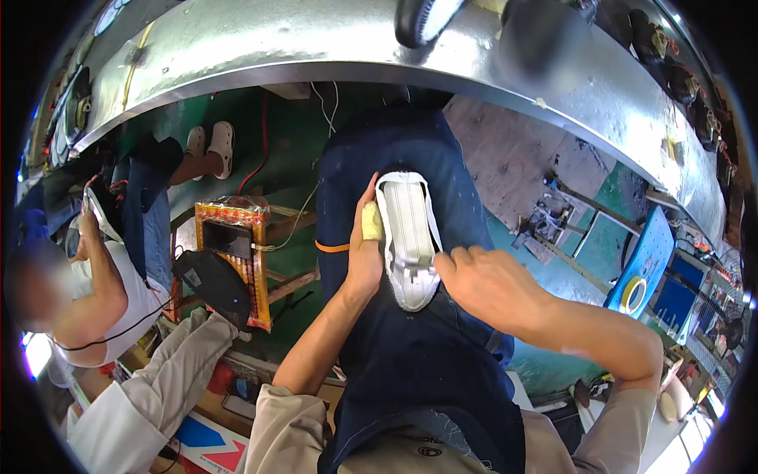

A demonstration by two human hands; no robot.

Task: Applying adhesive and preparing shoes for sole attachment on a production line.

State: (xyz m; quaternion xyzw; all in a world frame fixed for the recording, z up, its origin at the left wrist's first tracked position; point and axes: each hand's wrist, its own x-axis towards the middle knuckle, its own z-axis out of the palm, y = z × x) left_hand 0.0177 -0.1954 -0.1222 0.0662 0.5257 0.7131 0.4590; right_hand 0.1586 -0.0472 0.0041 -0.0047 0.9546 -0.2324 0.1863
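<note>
A shoe upper on a last lies sole side up across my lap, its white ribbed bottom facing me and white edges folded in around it. My left hand holds it along its left side, and a yellow wrap covers the thumb. My right hand is closed on a small silver metal tool, whose head lies over the lower part of the sole. The tool's exact kind is unclear, because my fingers hide its handle. A dark blue apron covers my lap under the shoe.
A curved metal bench runs across the far side, with shoes on it. At left, an orange-framed rack bears a phone; a co-worker sits beyond. A blue board with a tape roll stands at right.
</note>
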